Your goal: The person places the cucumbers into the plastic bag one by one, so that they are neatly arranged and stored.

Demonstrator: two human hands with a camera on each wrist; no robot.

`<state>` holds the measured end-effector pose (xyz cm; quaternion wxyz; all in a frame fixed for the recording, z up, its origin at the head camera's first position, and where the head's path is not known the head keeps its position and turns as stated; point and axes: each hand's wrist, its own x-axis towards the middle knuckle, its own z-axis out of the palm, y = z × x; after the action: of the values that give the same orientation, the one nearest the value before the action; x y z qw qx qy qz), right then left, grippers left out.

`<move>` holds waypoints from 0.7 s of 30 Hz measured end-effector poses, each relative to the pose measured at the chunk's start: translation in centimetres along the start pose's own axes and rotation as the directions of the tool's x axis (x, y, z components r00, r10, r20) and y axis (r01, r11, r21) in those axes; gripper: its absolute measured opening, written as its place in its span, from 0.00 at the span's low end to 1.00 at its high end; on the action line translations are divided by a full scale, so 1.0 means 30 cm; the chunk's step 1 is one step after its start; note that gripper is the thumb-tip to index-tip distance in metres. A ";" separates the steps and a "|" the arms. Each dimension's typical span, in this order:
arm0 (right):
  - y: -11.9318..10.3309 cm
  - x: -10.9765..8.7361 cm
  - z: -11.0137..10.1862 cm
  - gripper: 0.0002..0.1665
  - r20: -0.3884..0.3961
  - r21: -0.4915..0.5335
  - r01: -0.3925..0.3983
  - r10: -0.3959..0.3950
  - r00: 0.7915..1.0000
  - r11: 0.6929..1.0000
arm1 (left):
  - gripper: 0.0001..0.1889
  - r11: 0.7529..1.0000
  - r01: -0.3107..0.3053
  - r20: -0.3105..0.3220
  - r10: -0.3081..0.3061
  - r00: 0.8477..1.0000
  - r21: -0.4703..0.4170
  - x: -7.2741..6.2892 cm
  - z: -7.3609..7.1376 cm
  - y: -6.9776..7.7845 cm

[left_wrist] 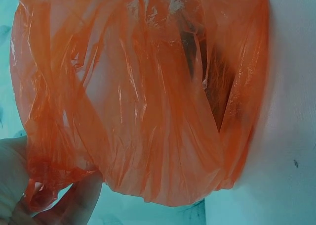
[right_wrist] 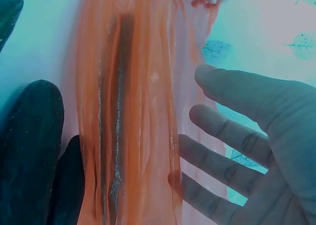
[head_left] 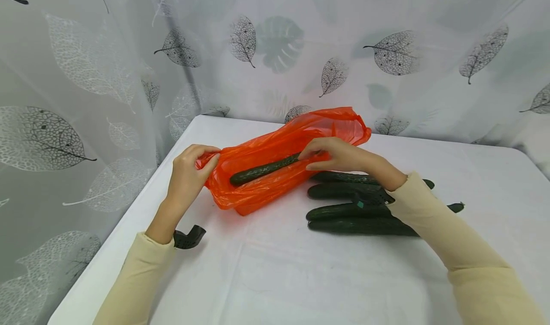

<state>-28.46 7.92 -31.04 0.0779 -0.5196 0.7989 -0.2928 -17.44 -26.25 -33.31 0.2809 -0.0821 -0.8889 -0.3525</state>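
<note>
An orange plastic bag (head_left: 240, 201) lies on the white table with its mouth spread open. Inside it, a dark green cucumber (head_left: 258, 173) rests lengthwise. My left hand (head_left: 189, 170) pinches the bag's left edge between thumb and fingers; the left wrist view shows the gathered film (left_wrist: 59, 173) there. Over the cucumber's far end, my right hand (head_left: 337, 154) reaches across the bag's mouth. Its fingers (right_wrist: 232, 131) are spread and loosely bent at the side of the bag in the right wrist view, with nothing gripped.
Several more cucumbers (head_left: 335, 192) lie side by side on the table (head_left: 275, 277), right of the bag and partly under my right forearm. Black wrist devices (head_left: 189, 237) sit at both wrists. A leaf-patterned curtain (head_left: 279, 43) hangs behind and to the left of the table.
</note>
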 end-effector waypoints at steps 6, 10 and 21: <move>-0.009 -0.049 -0.002 0.16 -0.011 0.062 -0.025 0.025 1.000 0.998 | 0.09 1.000 0.006 0.004 -0.006 1.000 0.001 0.000 -0.001 0.004; -0.008 -0.077 0.000 0.16 -0.020 0.084 -0.021 0.023 1.000 0.996 | 0.09 1.000 0.004 0.004 -0.004 1.000 0.000 0.001 -0.001 0.005; 0.029 -0.161 0.005 0.13 -0.011 0.091 -0.083 0.085 0.996 0.992 | 0.08 0.999 -0.042 -0.011 0.042 0.999 -0.005 0.001 0.007 -0.001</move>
<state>-26.91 12.35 -32.51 0.1078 -0.4793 0.8066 -0.3288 -17.58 -26.13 -33.44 0.2928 -0.0993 -0.8846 -0.3492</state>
